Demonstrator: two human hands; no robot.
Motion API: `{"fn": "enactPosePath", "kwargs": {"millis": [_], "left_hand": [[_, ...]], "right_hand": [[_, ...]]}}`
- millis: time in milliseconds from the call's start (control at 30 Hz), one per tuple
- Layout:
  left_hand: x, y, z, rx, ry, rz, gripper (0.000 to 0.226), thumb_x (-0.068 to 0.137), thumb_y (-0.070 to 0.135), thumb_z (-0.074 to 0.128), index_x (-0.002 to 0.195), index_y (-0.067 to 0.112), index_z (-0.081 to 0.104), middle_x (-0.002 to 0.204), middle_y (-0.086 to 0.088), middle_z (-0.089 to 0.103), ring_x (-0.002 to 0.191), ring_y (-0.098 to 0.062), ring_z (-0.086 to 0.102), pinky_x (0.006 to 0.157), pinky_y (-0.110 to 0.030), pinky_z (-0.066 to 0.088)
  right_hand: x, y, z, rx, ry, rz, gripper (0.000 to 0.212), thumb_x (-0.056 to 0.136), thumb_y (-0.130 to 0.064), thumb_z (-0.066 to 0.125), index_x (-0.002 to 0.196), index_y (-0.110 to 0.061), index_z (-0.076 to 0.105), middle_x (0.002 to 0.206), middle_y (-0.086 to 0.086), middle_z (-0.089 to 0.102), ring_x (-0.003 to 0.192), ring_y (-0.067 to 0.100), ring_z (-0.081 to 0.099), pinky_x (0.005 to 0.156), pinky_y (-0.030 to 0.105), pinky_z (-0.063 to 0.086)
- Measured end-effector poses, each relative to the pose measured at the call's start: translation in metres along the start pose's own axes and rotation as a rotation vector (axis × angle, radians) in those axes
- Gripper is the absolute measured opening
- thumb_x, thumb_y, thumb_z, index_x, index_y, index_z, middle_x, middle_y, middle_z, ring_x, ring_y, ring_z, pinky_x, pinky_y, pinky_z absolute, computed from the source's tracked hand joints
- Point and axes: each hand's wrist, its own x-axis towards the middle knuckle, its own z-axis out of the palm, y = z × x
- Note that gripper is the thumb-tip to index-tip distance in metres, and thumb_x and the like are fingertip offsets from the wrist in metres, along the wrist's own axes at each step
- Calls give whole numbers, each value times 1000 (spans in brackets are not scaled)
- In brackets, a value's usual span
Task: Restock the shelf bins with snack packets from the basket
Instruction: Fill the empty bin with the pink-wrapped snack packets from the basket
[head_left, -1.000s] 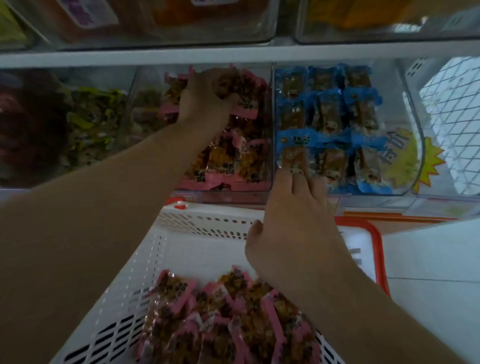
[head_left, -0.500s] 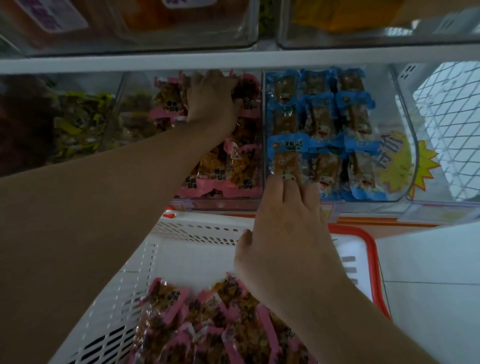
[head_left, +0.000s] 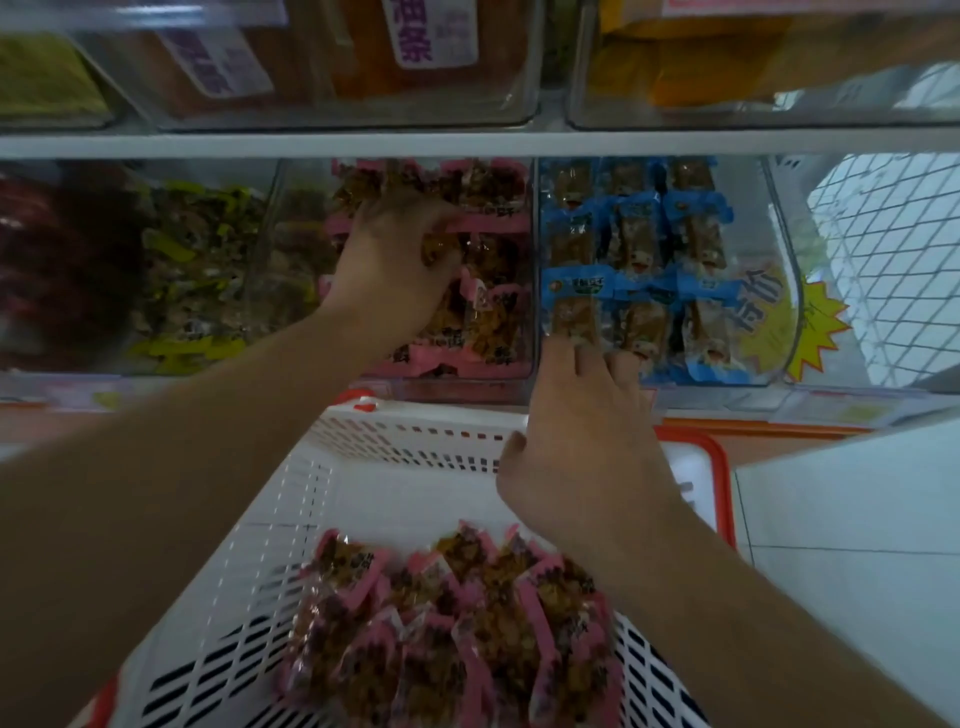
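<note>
Shelf bin (head_left: 524, 291): L fingers (head_left: 441, 228) round pink pkts (head_left: 488, 270)

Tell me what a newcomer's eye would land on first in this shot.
First, the heap of pink-edged snack packets in the white basket at the bottom. Above it, the left hand grips a packet inside the clear middle bin, which holds the same pink packets. The right hand rests straight fingers on the front of the neighbouring bin of blue packets.
</note>
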Motion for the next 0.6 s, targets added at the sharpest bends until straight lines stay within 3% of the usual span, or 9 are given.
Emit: {"fn": "enactPosePath", "kwargs": {"millis": [67, 133, 233, 300, 367, 400, 467, 533, 600], "left_hand": [[-40, 0, -16, -13, -22, -37, 33, 96, 27, 66, 129, 31, 68, 128, 3, 62, 115, -21, 59, 100, -37, 51], [-87, -1, -34, -7, -72, -123, 35, 94, 21, 67, 128, 32, 69, 136, 6, 56, 124, -20, 53, 105, -33, 45], [-161, -9, -58, 71, -138, -265, 41, 90, 16, 72, 126, 36, 69, 142, 12, 49, 131, -24, 45, 112, -48, 42], [-204, -16, -72, 114, -170, -380, 46, 87, 16, 73, 127, 38, 67, 149, 11, 43, 137, -31, 39, 115, -59, 34], [-234, -22, -82, 140, -225, -482, 54, 87, 22, 72, 137, 38, 59, 161, 6, 29, 146, -35, 25, 118, -64, 28], [-246, -25, -86, 170, -261, -521, 60, 88, 26, 72, 142, 41, 52, 165, 5, 18, 150, -35, 16, 120, -66, 23], [-258, -32, -89, 171, -351, -611, 67, 91, 34, 70, 149, 45, 37, 166, 9, 0, 153, -36, 4, 121, -67, 18], [-260, -37, -89, 67, -433, -707, 64, 95, 36, 66, 150, 40, 35, 164, 11, -4, 151, -42, 11, 119, -65, 28], [-257, -39, -87, 27, -484, -753, 57, 96, 34, 63, 148, 29, 38, 158, 9, 2, 142, -44, 23, 114, -60, 37]], "right_hand": [[-4, 1, -5, 54, 41, -4, 64, 87, -24, 74, 139, -14, 37, 136, 7, 44, 128, 28, 39, 110, 40, 43], [-10, 2, -6, 104, 136, -30, 55, 84, -14, 77, 130, -14, 45, 129, 6, 47, 118, 25, 48, 98, 37, 51], [-21, 4, 1, 122, 192, -135, 33, 83, -5, 73, 99, -21, 50, 110, -1, 50, 101, 21, 54, 77, 34, 57], [-26, 6, 14, 118, 78, -155, 27, 86, 0, 64, 86, -23, 51, 102, -6, 53, 99, 21, 59, 74, 39, 61], [-27, 10, 34, 27, -138, -86, 27, 88, -1, 60, 84, -27, 56, 107, -8, 58, 100, 19, 60, 84, 38, 62], [-27, 15, 47, -41, -255, -38, 25, 89, -2, 60, 90, -27, 61, 112, -6, 62, 100, 18, 60, 88, 37, 60], [-29, 28, 79, -166, -439, 11, 33, 93, -4, 59, 121, -21, 63, 128, 5, 61, 110, 22, 59, 97, 39, 56], [-31, 47, 110, -257, -563, 43, 54, 100, -7, 54, 153, -14, 42, 151, 14, 45, 134, 32, 49, 110, 45, 49], [-35, 65, 136, -337, -613, 90, 66, 103, -11, 49, 163, -14, 22, 163, 16, 27, 147, 37, 35, 117, 49, 42]]}}
